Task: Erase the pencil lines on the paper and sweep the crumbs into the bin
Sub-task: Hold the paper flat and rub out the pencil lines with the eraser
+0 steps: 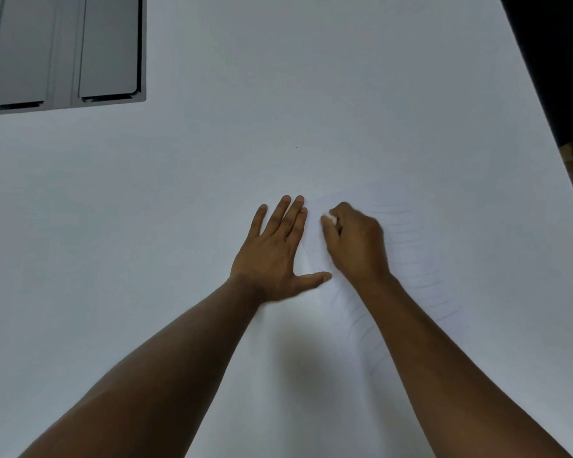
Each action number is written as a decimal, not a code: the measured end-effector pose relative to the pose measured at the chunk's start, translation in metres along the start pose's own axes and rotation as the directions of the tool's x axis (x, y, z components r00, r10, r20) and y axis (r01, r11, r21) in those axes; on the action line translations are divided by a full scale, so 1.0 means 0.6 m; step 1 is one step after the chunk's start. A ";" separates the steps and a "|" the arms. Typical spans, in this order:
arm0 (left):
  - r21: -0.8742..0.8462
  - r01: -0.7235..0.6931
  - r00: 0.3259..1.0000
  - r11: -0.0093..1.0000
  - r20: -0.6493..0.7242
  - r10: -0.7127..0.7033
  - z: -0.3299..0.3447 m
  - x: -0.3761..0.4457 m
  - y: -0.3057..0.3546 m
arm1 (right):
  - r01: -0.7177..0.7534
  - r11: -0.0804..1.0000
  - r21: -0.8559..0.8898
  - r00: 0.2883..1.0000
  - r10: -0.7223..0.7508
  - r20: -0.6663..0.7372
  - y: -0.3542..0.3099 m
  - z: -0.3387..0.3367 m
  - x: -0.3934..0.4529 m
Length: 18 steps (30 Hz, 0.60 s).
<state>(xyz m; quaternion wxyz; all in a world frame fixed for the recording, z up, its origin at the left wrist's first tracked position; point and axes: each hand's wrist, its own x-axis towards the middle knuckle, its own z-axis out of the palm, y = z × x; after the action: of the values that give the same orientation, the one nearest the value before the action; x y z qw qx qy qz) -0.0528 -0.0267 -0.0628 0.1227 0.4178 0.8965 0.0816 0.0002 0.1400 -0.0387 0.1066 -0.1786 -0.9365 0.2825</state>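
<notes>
Holding paper: your left hand [272, 256], fingers straight, flat on paper [315, 312] on the worktop [146, 226].
Right hand [354, 242]: fingers curled round what seems an eraser [329, 218].
Pencil lines [420, 269]: faint, beside right hand.

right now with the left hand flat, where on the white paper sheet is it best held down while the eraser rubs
Keep the left hand pressing flat on the white paper sheet at its left edge, coming from the left, beside the small white eraser in the right hand's grip. The sheet lies thin and flat on the white table, so pinching looks impractical; faint pencil lines remain on the right.
</notes>
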 end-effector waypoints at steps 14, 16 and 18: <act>0.010 -0.003 0.999 1.000 -0.032 0.003 0.008 0.000 -0.003 | 0.007 0.995 0.099 0.985 -0.024 0.169 -0.022 0.004 -0.033; 0.004 0.012 1.000 1.000 -0.017 -0.012 0.004 0.000 0.000 | -0.038 0.983 0.179 0.991 0.015 0.130 -0.020 -0.015 -0.020; 0.006 0.029 1.000 1.000 -0.011 -0.029 0.004 -0.001 0.001 | -0.117 0.960 0.254 0.993 0.112 0.034 -0.013 -0.027 -0.002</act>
<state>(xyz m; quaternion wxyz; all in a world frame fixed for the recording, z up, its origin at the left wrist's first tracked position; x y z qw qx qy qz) -0.0513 -0.0264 -0.0646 0.1176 0.4045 0.9035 0.0793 0.0042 0.1417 -0.0211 0.1032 -0.2143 -0.8814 0.4081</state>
